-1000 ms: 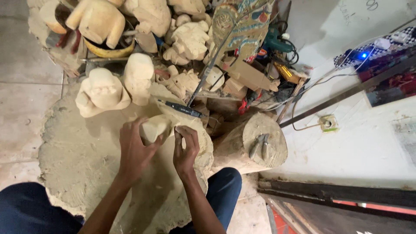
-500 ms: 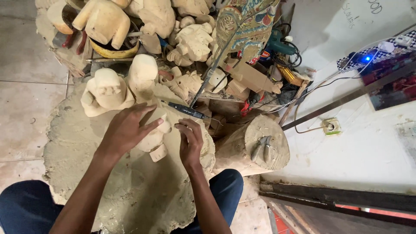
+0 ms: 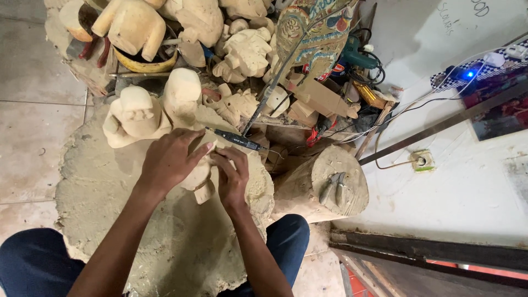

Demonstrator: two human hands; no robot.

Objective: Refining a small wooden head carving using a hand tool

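Left hand (image 3: 170,162) palm-down, fingers curled gripping small pale wood carving (image 3: 199,179) (mostly hidden), right hand (image 3: 232,179) clasping its other side, on sawdust-caked work stump (image 3: 110,198)

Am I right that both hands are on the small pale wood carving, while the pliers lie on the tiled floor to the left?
Not quite. The head view shows the pliers lying on top of the log stump to the right, not on the tiled floor. The left hand and right hand are indeed on the small pale wood carving.
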